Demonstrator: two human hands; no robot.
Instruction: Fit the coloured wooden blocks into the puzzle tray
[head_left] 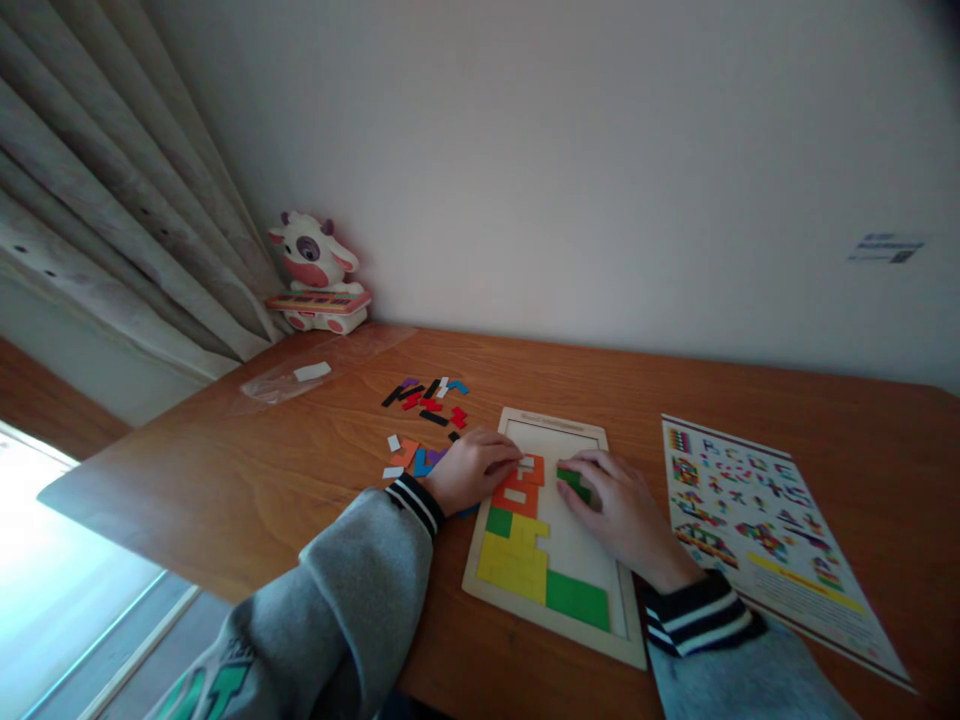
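Observation:
A framed puzzle board [592, 540] lies on the table with yellow pieces [513, 562] and a green block [577, 600] in its lower part. Orange pieces [516, 497] with white centres sit at its left side. My left hand [474, 468] rests over the board's left edge, thumb and fingers pinched at a small white piece [527, 463] by the upper orange piece. Over the board's right part, my right hand [619, 510] has thumb and fingers around a dark green piece [574, 484].
Loose black, red, blue and white pieces [433, 417] lie left of the board. A printed pattern sheet [757, 530] is on the right. Farther back stand a cow toy [319, 275] and a clear plastic bag [274, 385], beside a curtain [127, 180].

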